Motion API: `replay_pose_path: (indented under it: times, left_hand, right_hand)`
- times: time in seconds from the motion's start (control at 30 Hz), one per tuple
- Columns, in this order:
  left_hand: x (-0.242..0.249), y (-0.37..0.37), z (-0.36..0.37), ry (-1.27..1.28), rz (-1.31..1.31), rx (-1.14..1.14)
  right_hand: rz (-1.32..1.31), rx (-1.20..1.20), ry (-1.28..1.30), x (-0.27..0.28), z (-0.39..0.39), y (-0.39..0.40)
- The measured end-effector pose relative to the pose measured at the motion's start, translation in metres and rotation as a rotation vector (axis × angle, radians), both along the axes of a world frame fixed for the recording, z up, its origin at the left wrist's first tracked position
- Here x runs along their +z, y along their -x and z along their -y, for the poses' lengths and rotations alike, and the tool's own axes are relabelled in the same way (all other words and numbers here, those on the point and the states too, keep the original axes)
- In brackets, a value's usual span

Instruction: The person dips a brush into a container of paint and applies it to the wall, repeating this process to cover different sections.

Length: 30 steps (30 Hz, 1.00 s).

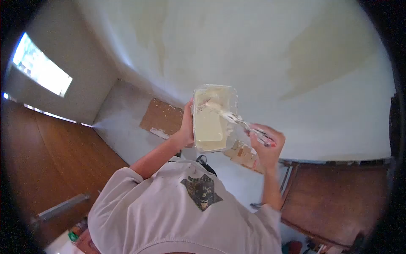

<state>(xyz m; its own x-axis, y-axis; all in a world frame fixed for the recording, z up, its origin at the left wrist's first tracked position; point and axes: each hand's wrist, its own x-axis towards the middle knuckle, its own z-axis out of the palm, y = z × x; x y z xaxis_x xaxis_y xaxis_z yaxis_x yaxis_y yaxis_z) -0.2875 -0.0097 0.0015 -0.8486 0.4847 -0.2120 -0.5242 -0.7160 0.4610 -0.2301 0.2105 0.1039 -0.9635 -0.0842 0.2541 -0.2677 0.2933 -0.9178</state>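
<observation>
My left hand (186, 127) grips the side of a clear plastic tub (233, 94), its fingers mostly hidden behind the wall. Smooth cream-coloured paint (209, 125) covers much of the tub's inside, with smears up its walls. In my right hand (269, 142) is a paintbrush (237, 120), closed in the fingers by its paint-smeared handle with a reddish end. Its cream-coated tip lies over the upper part of the tub, overlapping the paint in this view. Both hands are in front of my chest.
A pale wall (237, 46) with tan patches rises close ahead. Flattened cardboard (163, 115) spotted with white lies on the floor, and another piece (247, 157) is below my right hand. Brown wooden panels (338, 199) stand at right; a bright window (40, 65) is at left.
</observation>
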Motion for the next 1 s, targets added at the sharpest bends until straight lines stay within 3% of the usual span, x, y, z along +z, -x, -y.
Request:
replay_pose_path:
  times: [0.07, 0.17, 0.27, 0.37, 0.47, 0.67, 0.87, 1.0]
  left_hand:
    - [-0.006, -0.001, -0.003, 0.023, -0.029, -0.012]
    - [0.008, 0.004, 0.005, 0.142, 0.026, 0.042]
    - [-0.004, 0.009, -0.002, 0.017, 0.069, 0.011]
    - [0.016, 0.013, -0.001, 0.131, 0.016, 0.035]
    - [0.011, 0.016, -0.007, -0.007, 0.13, -0.048]
    - [0.004, 0.028, -0.03, 0.075, 0.018, 0.037]
    - [-0.002, 0.027, -0.061, 0.034, -0.024, 0.022]
    - [0.011, 0.022, -0.072, 0.052, 0.078, 0.044]
  right_hand:
    - [0.214, -0.23, 0.359, -0.035, -0.001, -0.006]
    - [0.367, -0.253, 0.919, -0.077, 0.011, -0.008]
    - [0.54, -0.279, 1.117, -0.086, 0.003, -0.016]
    - [0.455, -0.303, 0.973, -0.07, 0.007, -0.022]
    - [0.363, -0.393, 0.491, -0.031, 0.014, -0.029]
    - [0.076, -0.101, -0.234, 0.003, 0.024, -0.01]
    - [-0.04, -0.171, -0.134, -0.007, -0.014, -0.023]
    - [0.086, -0.067, -0.201, -0.018, -0.027, -0.015]
